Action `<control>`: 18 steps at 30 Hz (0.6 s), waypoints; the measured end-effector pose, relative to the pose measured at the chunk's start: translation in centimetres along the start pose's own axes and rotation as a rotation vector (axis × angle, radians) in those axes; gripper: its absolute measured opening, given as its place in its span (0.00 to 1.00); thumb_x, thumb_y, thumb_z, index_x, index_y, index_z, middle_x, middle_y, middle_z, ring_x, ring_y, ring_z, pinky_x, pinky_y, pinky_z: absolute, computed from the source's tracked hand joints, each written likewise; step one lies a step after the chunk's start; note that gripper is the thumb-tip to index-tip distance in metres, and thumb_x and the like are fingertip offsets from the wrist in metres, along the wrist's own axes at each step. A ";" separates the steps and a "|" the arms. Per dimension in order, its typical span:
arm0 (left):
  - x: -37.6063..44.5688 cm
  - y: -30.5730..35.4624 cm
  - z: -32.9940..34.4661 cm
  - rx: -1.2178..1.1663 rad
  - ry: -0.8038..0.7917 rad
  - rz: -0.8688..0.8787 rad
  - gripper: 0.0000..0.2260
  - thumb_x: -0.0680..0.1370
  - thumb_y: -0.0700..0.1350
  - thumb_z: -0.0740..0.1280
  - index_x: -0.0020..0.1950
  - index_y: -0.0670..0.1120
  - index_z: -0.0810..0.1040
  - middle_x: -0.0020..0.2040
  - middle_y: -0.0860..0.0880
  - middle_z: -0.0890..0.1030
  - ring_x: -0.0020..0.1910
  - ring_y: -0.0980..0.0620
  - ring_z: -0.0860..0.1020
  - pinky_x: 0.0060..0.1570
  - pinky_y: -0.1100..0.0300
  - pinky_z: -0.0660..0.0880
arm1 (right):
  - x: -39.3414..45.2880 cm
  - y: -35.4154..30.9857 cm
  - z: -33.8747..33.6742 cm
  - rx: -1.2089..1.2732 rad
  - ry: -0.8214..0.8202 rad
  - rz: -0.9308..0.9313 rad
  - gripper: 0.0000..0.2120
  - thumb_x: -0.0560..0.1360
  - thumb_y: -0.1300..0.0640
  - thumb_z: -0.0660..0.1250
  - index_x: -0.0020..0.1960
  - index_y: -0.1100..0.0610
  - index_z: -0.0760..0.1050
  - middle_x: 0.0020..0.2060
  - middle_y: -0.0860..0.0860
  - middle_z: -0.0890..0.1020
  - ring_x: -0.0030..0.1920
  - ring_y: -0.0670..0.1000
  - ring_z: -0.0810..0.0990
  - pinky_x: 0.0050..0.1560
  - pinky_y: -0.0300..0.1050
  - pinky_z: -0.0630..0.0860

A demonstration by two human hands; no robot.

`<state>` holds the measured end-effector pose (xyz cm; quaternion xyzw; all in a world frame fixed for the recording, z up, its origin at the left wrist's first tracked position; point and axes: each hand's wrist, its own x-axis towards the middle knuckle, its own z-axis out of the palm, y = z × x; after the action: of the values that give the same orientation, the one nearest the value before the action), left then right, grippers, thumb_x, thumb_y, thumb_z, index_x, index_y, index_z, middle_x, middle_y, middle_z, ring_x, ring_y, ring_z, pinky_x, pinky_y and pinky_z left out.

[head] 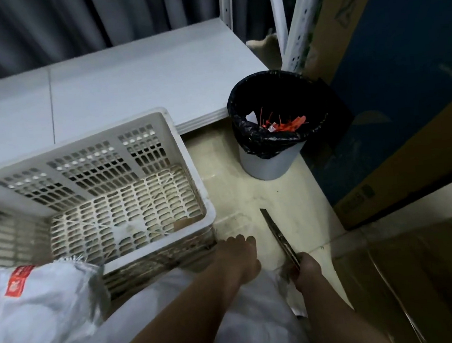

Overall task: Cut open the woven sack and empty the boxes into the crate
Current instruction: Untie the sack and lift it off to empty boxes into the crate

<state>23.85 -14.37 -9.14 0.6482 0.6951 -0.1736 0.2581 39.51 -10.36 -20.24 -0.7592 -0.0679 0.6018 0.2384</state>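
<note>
A white woven sack [48, 310] with a red label lies at the bottom left, bulging under my arms. Its top end leans against the near wall of the white perforated crate [188, 161], which holds only a scrap of cardboard. My left hand [239, 257] rests on the sack's far end beside the crate's near right corner, fingers curled on the fabric. My right hand [307, 269] is closed around the handle of a utility knife [275, 231], whose long blade points away over the floor. No boxes are visible.
A grey bin with a black liner [269, 143] holding red scraps stands beyond the knife. A low white shelf board [108, 94] runs behind the crate. Large cardboard boxes [395, 118] stand on the right, with another carton [420, 285] at the lower right.
</note>
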 end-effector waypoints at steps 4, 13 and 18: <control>-0.8 0.0 -1.1 -0.009 0.003 -0.003 0.21 0.79 0.50 0.58 0.70 0.43 0.65 0.65 0.41 0.72 0.62 0.40 0.72 0.58 0.49 0.69 | -1.8 -0.8 -0.3 -0.009 -0.080 0.048 0.10 0.80 0.60 0.54 0.50 0.62 0.72 0.41 0.65 0.72 0.31 0.58 0.77 0.28 0.42 0.76; -8.8 -1.2 -8.3 -0.086 0.108 -0.056 0.21 0.80 0.49 0.57 0.71 0.43 0.65 0.66 0.41 0.72 0.63 0.40 0.72 0.59 0.50 0.68 | -13.1 -6.6 1.0 -0.263 -0.241 -0.188 0.08 0.79 0.60 0.58 0.43 0.61 0.71 0.37 0.55 0.74 0.31 0.53 0.70 0.32 0.43 0.66; -16.3 -3.2 -10.7 -0.346 0.186 -0.146 0.21 0.79 0.52 0.58 0.70 0.47 0.67 0.67 0.44 0.75 0.64 0.43 0.74 0.60 0.54 0.71 | -22.9 -5.7 1.6 -0.790 -0.479 -0.529 0.08 0.78 0.58 0.59 0.40 0.55 0.70 0.39 0.52 0.77 0.33 0.50 0.74 0.33 0.39 0.65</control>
<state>19.65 -21.75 8.71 0.5553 0.7806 -0.0094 0.2869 32.93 -13.86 2.24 -0.5893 -0.5310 0.6064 0.0557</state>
